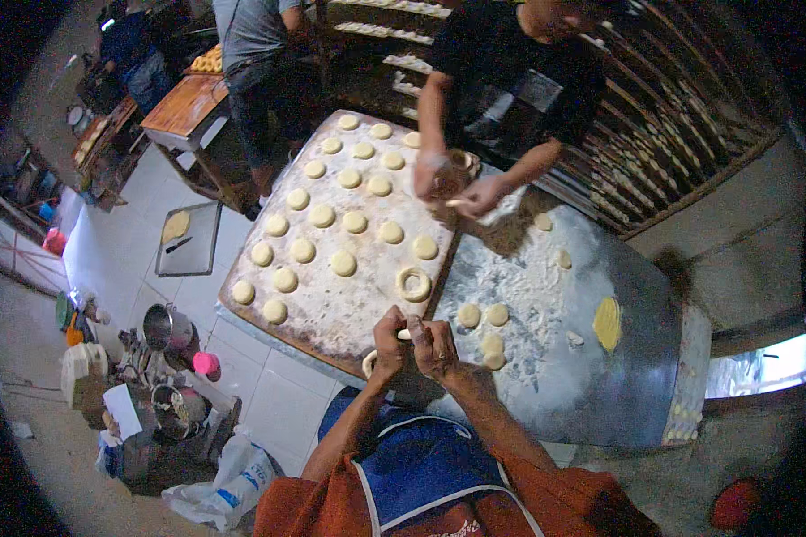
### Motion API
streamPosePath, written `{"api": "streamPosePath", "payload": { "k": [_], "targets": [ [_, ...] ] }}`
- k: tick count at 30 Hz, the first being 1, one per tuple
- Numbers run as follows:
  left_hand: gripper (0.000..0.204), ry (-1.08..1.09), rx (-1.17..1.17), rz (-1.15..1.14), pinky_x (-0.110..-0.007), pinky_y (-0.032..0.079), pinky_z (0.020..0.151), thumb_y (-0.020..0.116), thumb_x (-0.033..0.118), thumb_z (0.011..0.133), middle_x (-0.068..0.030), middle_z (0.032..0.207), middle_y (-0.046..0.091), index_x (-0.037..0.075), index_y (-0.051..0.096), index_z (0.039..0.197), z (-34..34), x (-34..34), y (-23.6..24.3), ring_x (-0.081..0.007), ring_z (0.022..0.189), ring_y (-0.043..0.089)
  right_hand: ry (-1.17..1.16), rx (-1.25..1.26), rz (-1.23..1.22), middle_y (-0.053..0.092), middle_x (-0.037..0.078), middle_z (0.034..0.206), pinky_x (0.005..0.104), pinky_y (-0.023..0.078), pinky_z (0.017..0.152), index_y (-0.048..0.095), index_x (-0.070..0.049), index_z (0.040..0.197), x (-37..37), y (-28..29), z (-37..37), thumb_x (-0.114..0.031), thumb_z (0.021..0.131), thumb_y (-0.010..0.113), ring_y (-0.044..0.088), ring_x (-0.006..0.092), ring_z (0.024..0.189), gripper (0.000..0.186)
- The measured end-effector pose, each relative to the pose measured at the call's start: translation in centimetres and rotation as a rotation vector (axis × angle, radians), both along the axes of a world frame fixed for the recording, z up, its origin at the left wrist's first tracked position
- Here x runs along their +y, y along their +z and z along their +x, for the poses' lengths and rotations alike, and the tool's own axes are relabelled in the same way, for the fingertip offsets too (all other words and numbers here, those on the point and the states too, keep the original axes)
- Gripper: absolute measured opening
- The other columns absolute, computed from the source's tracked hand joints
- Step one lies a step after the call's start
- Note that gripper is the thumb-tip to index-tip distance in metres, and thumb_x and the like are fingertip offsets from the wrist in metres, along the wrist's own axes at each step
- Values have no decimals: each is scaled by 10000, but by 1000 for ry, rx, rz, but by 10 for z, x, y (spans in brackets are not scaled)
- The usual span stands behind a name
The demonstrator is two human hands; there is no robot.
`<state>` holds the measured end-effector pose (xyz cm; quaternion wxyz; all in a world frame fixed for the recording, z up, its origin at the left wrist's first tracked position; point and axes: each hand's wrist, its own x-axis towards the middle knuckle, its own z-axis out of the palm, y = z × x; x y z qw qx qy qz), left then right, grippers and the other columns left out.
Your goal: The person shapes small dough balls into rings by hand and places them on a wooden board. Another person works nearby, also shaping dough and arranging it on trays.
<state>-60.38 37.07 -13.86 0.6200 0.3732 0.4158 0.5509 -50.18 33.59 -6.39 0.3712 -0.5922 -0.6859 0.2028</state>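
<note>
Dough piece (405, 335): pale cream and small in its visible part; most of it is covered by my hands, so I cannot determine its full shape. Location: between my two hands, over the near edge of the floured board (331, 313). My left hand (389, 342): fingers curled in tightly, closed on the piece. My right hand (433, 346): fingers bent and closed on the same piece, right beside the left. A smooth dough ring (413, 284) with an open centre lies flat on the board just beyond my hands. A second ring (369, 362) shows beside my left wrist, partly hidden.
</note>
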Motion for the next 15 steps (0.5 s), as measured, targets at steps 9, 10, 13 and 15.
{"api": "streamPosePath", "payload": {
  "k": [9,10,13,15],
  "targets": [
    [381,340,-229,-189,-392,415,591,341,302,1006,-119,653,488,2,475,812,-110,1,-41,-207,613,506,411,635,-123,647,135,976,368,493,794,591,6,1023,26,-48,-56,-394,954,527,622,249,886,412],
    [388,330,138,-64,-400,419,602,320,301,1012,-128,663,498,7,487,820,-111,4,-29,-227,618,510,395,587,-16,649,155,992,379,492,812,583,9,1040,31,-47,-60,-372,916,595,628,277,900,401],
    [313,138,837,-70,-446,434,671,374,242,1013,-178,768,552,22,555,882,-127,12,39,-342,719,533,94,253,-609,614,240,1134,476,479,882,534,10,1145,30,10,-71,-236,782,733,578,425,1088,482],
    [190,232,1101,253,-458,436,706,469,170,973,-188,833,562,21,578,931,-134,12,26,-372,788,531,5,-34,-317,583,253,1162,460,508,840,519,-32,1242,17,-13,-69,-237,778,746,620,378,1017,556]
  ]
}}
